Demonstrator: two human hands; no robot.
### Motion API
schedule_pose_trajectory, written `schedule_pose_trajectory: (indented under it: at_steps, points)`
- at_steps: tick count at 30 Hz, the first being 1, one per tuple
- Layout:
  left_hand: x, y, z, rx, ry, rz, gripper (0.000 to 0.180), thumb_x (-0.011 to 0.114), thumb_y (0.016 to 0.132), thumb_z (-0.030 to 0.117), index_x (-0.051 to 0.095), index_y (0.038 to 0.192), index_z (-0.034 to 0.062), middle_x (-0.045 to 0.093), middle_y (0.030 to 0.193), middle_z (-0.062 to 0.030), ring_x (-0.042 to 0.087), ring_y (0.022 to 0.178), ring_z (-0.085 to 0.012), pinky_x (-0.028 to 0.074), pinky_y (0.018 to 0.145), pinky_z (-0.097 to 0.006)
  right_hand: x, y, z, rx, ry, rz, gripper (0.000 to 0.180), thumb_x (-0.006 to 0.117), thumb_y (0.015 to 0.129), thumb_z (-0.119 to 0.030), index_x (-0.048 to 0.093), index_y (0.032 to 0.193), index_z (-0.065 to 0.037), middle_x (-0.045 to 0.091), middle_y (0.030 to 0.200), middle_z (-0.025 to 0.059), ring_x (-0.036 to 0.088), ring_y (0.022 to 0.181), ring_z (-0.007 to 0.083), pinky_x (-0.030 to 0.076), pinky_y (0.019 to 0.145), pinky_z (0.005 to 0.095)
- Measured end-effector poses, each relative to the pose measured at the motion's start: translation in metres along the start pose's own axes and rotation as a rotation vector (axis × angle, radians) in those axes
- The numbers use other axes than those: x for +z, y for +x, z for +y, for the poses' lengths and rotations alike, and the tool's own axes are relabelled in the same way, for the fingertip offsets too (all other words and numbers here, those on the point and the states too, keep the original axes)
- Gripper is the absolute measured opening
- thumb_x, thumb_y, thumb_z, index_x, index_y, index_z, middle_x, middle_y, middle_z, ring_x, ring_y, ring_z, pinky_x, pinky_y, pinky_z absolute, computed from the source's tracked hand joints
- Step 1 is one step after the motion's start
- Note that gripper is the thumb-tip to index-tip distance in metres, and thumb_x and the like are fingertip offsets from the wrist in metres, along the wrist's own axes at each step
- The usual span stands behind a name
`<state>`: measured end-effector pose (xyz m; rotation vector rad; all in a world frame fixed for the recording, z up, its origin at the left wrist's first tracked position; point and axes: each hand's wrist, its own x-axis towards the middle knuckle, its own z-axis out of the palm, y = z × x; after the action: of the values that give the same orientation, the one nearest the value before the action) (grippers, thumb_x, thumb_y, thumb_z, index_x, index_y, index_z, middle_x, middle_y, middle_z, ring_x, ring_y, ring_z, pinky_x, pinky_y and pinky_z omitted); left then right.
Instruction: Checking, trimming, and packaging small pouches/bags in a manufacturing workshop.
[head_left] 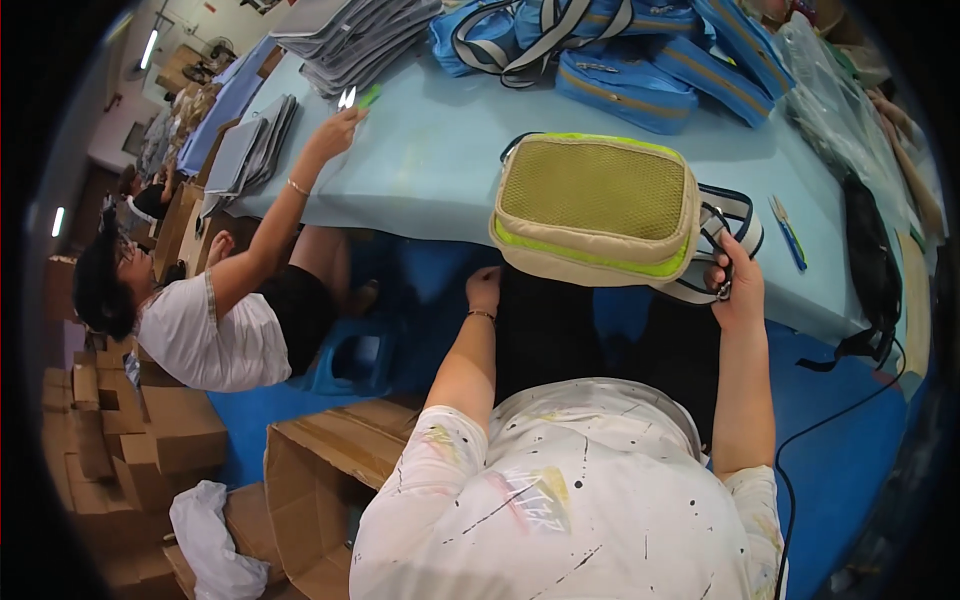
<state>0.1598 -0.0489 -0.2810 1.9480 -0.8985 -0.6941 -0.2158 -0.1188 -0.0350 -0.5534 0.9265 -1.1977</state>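
Note:
A beige and lime-green bag point(597, 200) with a mesh front panel lies at the table's near edge, partly overhanging it. At its right end, my right hand point(740, 285) grips the navy-and-white strap point(742, 212) close to a dark metal clip. My left hand point(484, 290) hangs just off the table edge, below the bag's left end and apart from it. Its fingers are curled in, and nothing shows in them.
Blue bags point(625, 88) lie heaped at the table's far side. Small snips point(789, 233) and a black pouch point(868, 255) lie to the right. Grey fabric stacks point(345, 40) stand far left. A co-worker point(220, 320) sits at left, holding a green-handled tool point(368, 97). An open carton point(330, 445) stands behind.

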Motion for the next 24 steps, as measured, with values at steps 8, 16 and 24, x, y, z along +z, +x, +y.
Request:
schedule_pose_trajectory:
  at_steps: [8, 16, 24]
  points:
    - [-0.061, -0.004, -0.025, -0.278, 1.07, 0.465, 0.036, 0.057, 0.085, 0.036, 0.064, 0.107, 0.0081, 0.064, 0.107, -0.0165, 0.059, 0.104, -0.0297, 0.048, 0.086, -0.043, 0.001, 0.006, -0.01, -0.013, 0.006, 0.038, 0.012, 0.063, 0.086, -0.022, 0.055, 0.082, -0.014, 0.05, 0.062, -0.0069, 0.046, 0.046, 0.0036, 0.034, 0.04, 0.0182]
    - [0.054, 0.022, 0.036, 0.525, 0.075, 0.138, 0.017, 0.058, 0.08, 0.017, 0.066, 0.091, 0.0061, 0.064, 0.09, -0.0139, 0.061, 0.089, -0.0327, 0.049, 0.078, -0.044, 0.014, 0.009, -0.002, 0.03, 0.042, -0.022, 0.012, 0.063, 0.087, -0.021, 0.054, 0.082, -0.015, 0.05, 0.062, -0.0071, 0.046, 0.047, 0.0041, 0.034, 0.041, 0.0188]
    - [-0.047, 0.045, 0.006, -0.264, 0.887, -0.152, 0.023, 0.049, 0.088, 0.016, 0.07, 0.096, 0.0087, 0.066, 0.105, -0.015, 0.063, 0.099, -0.0321, 0.053, 0.079, -0.045, -0.006, 0.01, -0.005, 0.008, 0.02, 0.026, 0.015, 0.062, 0.087, -0.024, 0.055, 0.078, -0.016, 0.05, 0.06, -0.0092, 0.045, 0.046, 0.0039, 0.031, 0.041, 0.0193]
